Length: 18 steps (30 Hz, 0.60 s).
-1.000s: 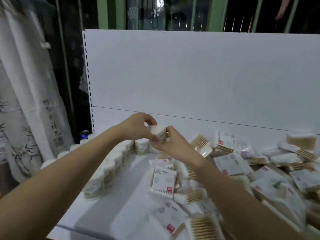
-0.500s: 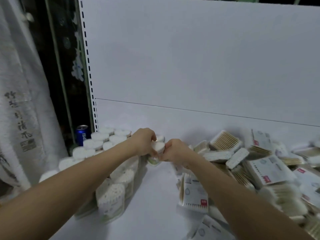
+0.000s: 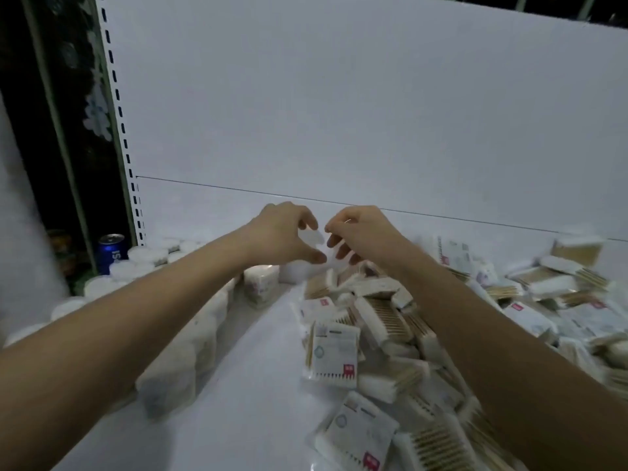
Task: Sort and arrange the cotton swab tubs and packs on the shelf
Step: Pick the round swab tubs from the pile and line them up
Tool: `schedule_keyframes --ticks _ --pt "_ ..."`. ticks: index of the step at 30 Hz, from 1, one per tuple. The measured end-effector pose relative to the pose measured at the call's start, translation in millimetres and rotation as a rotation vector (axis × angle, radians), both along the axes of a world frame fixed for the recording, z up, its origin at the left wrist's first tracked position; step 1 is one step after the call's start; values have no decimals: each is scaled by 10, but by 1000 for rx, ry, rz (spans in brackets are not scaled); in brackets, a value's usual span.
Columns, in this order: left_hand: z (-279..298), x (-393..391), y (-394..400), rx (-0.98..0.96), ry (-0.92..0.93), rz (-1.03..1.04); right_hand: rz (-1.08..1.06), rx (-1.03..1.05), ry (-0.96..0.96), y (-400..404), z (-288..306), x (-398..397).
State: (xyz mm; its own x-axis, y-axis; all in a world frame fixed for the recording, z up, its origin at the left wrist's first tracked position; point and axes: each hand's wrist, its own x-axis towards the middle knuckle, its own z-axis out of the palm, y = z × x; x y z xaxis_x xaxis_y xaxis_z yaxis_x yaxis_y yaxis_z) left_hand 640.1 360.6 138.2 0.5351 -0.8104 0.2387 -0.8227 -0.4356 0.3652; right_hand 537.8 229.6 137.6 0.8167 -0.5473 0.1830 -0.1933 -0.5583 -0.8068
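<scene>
Both hands hang raised above the white shelf [image 3: 258, 375], close in front of its back panel [image 3: 339, 96] and nearly meeting. The left hand [image 3: 282, 234] has its fingers loosely curved with thumb and forefinger spread, holding nothing. The right hand [image 3: 356, 234] faces it just beside, fingers half curled and also gripping nothing that can be made out. Between and just below the two hands sits a blurred white tub [image 3: 300, 270] on the shelf, apart from both; a pale smear shows in the gap between the fingertips, too blurred to identify. Left of that tub, the row of cotton swab tubs [image 3: 190, 338] runs along the shelf under the left forearm. Right of the tub, the heap of cotton swab packs [image 3: 390, 317] lies loose under the right forearm and beyond. A blue can [image 3: 112, 251] stands off the shelf's left end.
</scene>
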Motion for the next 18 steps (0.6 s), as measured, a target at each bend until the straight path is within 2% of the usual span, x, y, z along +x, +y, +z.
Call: schedule_keyframes --ticks 6,13,18 --pt "64 -1050 -351 -125 59 -95 -76 -114 24 -280 76 -930" --pt "-337 -2676 -768 -245 138 -245 -136 -178 4 -1002 -177 -2799" --pt "-784 -3861 -1305 -167 40 -343 -213 -242 87 -1486 -449 -3990"
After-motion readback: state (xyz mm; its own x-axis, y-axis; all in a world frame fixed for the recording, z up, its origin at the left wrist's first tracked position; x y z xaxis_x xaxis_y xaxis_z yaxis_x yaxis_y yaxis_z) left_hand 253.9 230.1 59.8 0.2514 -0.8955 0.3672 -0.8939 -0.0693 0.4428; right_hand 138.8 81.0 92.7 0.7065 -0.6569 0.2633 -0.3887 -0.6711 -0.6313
